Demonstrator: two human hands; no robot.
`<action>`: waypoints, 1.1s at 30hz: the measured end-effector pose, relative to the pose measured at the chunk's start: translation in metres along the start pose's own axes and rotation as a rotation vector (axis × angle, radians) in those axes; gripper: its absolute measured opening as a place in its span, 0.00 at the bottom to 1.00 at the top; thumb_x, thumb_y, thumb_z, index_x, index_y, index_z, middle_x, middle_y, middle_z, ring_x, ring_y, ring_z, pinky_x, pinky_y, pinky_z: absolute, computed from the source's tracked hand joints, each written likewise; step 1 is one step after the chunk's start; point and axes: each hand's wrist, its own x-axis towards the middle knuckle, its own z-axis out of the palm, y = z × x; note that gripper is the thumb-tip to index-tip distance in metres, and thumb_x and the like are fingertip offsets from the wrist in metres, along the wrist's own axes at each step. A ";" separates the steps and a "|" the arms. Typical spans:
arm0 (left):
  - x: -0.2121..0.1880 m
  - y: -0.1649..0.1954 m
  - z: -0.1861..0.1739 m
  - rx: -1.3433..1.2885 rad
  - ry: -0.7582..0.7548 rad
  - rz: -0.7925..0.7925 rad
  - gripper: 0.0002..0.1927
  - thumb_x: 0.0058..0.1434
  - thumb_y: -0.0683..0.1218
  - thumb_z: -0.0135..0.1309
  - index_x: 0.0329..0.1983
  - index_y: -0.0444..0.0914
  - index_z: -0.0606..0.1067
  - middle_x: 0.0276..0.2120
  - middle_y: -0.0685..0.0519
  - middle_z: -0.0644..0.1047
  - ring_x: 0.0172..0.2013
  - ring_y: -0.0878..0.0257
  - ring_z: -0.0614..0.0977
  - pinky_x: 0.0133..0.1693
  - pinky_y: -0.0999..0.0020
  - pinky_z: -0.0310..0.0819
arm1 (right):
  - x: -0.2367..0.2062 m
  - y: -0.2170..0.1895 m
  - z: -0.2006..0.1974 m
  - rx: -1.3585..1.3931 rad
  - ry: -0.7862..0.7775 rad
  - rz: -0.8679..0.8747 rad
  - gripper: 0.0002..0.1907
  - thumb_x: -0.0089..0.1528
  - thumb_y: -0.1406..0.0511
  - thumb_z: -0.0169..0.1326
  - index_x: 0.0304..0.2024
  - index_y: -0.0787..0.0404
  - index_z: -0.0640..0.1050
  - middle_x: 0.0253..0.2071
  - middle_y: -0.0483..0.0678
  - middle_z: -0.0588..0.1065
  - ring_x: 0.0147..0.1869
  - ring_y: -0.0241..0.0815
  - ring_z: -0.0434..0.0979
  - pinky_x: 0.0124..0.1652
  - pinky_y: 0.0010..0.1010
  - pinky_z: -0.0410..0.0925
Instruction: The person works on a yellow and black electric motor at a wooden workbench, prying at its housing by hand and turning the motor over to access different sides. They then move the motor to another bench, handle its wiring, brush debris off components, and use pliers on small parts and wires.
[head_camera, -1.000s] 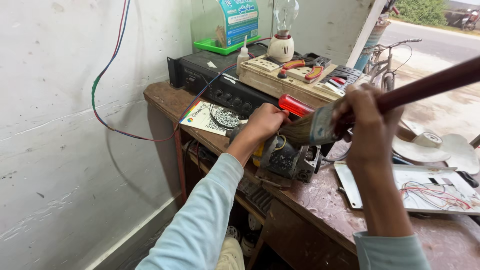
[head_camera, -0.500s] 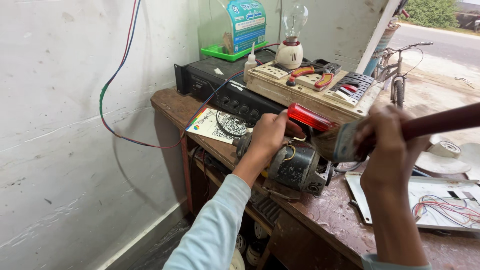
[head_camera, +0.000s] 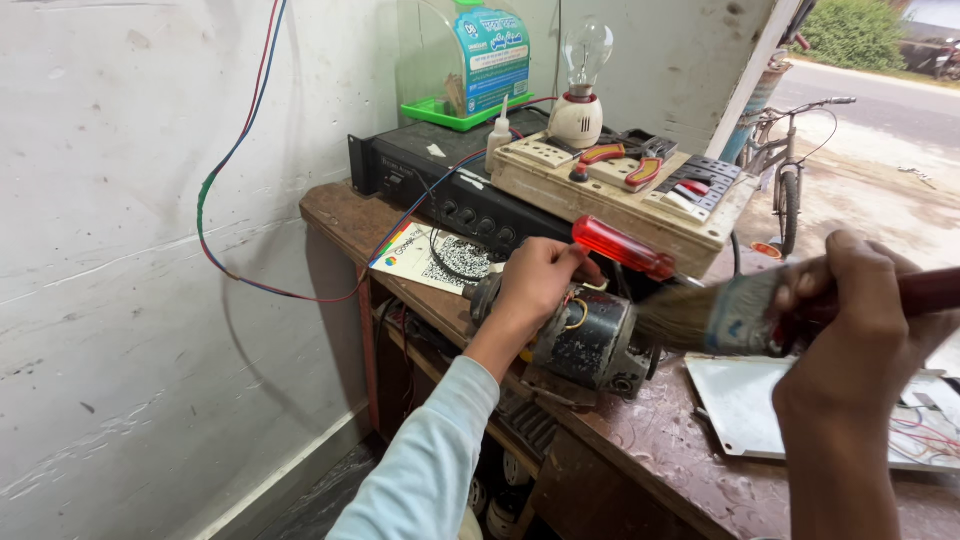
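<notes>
the motor (head_camera: 585, 338) lies on its side on the bench (head_camera: 660, 450), near the front edge, with its long axis running roughly left to right across the view. the left hand (head_camera: 535, 285) rests on top of the motor at its left end, grip closed over the housing, and a red-handled screwdriver (head_camera: 622, 248) juts out from this hand, pointing up and to the right. whether the fingers also pinch the screwdriver cannot be told.

the right hand (head_camera: 860, 320) sits to the right of the motor, apart from it, grip wrapped tight round the dark red handle of a brush (head_camera: 720, 318). the brush lies nearly level, in line with the motor's axis, bristles pointing left. the bristle tips (head_camera: 660, 322) are at or just beside the motor's right end face; contact cannot be confirmed.

the motor therefore lies to the left of the right grip, along the brush line. the left hand is the nearer one, already on the housing.

behind the motor stand a black amplifier (head_camera: 440, 180) and a switch board (head_camera: 620, 180).
</notes>
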 end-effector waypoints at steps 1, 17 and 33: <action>-0.003 0.001 0.000 0.115 0.035 -0.034 0.17 0.67 0.48 0.50 0.30 0.36 0.85 0.22 0.45 0.81 0.26 0.57 0.84 0.32 0.63 0.75 | 0.001 0.000 -0.002 -0.287 0.024 -0.069 0.13 0.72 0.60 0.52 0.36 0.62 0.71 0.27 0.49 0.71 0.28 0.46 0.71 0.32 0.39 0.64; -0.006 0.010 0.009 0.408 0.087 0.027 0.18 0.63 0.52 0.51 0.26 0.40 0.85 0.22 0.45 0.80 0.30 0.47 0.84 0.38 0.55 0.76 | 0.029 0.047 0.002 -1.841 -0.563 0.414 0.40 0.63 0.30 0.41 0.35 0.54 0.84 0.21 0.37 0.74 0.21 0.32 0.69 0.24 0.28 0.62; -0.001 0.004 0.005 0.323 -0.030 -0.042 0.18 0.65 0.56 0.54 0.30 0.42 0.86 0.24 0.50 0.82 0.30 0.56 0.84 0.36 0.60 0.73 | 0.022 0.091 -0.012 -2.016 -0.950 0.372 0.11 0.69 0.57 0.52 0.41 0.51 0.83 0.31 0.37 0.82 0.28 0.30 0.74 0.29 0.22 0.67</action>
